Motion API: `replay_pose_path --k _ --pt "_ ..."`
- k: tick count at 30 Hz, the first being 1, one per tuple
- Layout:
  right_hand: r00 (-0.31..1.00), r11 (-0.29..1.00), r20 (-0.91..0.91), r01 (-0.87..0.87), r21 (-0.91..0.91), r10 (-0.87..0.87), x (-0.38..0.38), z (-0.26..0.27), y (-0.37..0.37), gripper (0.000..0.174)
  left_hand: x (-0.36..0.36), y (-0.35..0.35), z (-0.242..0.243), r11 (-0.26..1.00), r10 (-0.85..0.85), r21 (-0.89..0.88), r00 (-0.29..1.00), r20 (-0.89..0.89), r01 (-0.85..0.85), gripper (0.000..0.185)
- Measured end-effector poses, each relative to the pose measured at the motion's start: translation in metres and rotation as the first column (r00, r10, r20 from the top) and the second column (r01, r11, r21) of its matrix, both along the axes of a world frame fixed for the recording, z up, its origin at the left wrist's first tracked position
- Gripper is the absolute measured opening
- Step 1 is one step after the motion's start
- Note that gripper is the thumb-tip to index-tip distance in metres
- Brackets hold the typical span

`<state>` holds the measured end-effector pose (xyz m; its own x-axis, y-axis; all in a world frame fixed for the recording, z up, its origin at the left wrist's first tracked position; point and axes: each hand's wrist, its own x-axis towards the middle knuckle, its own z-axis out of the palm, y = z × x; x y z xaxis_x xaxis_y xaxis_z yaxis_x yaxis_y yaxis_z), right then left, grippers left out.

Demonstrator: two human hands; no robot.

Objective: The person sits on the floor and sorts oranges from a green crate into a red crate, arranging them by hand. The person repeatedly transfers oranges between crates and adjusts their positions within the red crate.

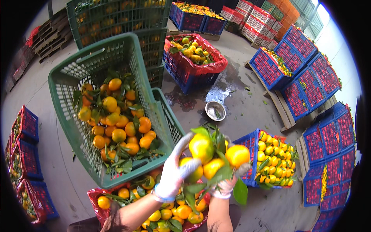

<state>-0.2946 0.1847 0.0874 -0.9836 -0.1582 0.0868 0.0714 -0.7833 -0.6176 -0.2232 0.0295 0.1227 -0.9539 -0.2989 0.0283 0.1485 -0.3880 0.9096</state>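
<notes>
Both hands wear pale knit gloves and share a cluster of several leafy mandarins (202, 148). My left hand (171, 174) grips the cluster from the left side, thumb and fingers spread around the fruit. From the right and below, my right hand (226, 185) clasps it, partly hidden by fruit and leaves. Underneath lies a red plastic liner (95, 200) full of mandarins (184, 211); its container is mostly hidden. To the left, a tilted green plastic crate (58, 95) contains loose mandarins (118, 135) with stems and leaves.
A blue crate (221, 185) of neatly packed mandarins stands close on the right. Beyond the hands are a metal bowl (215, 111) on wet floor and a red-lined blue crate (185, 78). Stacked green crates (118, 26) rise behind the tilted one. Blue crates on pallets (279, 110) line the right.
</notes>
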Motion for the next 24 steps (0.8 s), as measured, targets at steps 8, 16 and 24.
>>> replay_pose_path --k 8,16,24 --pt "0.929 0.987 -0.333 0.150 -0.059 -0.161 -0.254 0.068 -0.051 0.066 -0.247 -0.053 0.081 0.980 -0.198 -0.050 0.943 -0.269 0.192 0.078" --pt "0.867 0.766 -0.497 0.304 0.567 0.024 -0.561 0.098 -0.128 0.107 -0.323 -0.185 0.069 0.241 0.307 -0.740 0.773 -0.555 -0.628 0.074" --pt "0.890 -0.120 -0.375 0.415 0.902 0.259 -0.497 -0.136 -0.160 0.073 -0.137 -0.163 -0.058 0.717 0.383 -0.600 0.920 -0.087 -0.355 0.109"
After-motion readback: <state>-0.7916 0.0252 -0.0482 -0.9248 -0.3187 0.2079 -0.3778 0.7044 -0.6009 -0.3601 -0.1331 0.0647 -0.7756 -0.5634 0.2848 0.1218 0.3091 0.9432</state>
